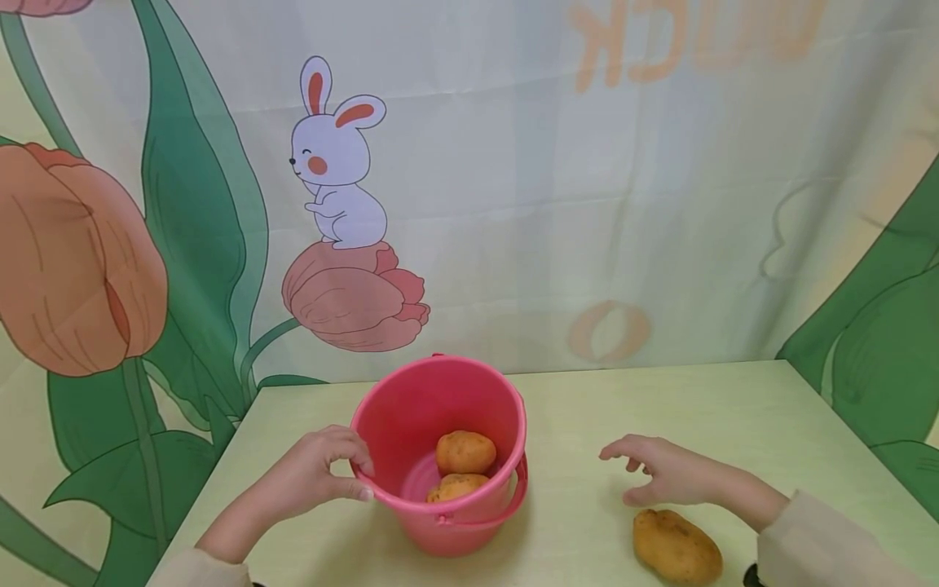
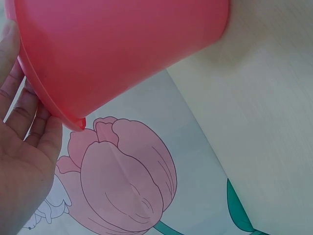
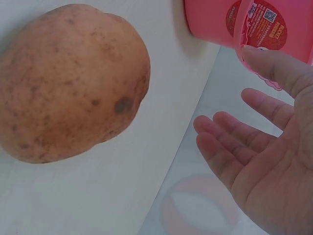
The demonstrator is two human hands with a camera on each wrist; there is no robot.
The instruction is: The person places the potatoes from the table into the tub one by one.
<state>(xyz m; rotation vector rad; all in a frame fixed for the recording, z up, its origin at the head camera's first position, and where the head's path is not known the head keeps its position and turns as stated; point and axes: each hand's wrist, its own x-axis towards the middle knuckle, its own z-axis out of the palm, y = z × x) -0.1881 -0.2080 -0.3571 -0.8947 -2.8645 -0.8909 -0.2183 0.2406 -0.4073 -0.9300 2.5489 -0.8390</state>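
A pink bucket [image 1: 440, 391] stands on the table with two potatoes inside, one potato [image 1: 465, 452] behind the other potato [image 1: 458, 487]. My left hand [image 1: 315, 477] grips the bucket's left rim, fingers over the edge and thumb outside. In the left wrist view those fingers curl at the rim of the bucket [image 2: 122, 54]. My right hand [image 1: 675, 471] hovers above the table to the right of the bucket, holding nothing, fingers loosely bent. Just below it lies a third potato [image 1: 676, 546], which looms large in the right wrist view as a brown-spotted potato [image 3: 73, 83], apart from the hand.
The pale table [image 1: 579, 424] ends at a hanging cloth [image 1: 499, 204] printed with tulips and a rabbit. The bucket's handle [image 1: 519, 493] hangs down at its front right side. A red label [image 3: 266, 27] shows on the bucket's wall.
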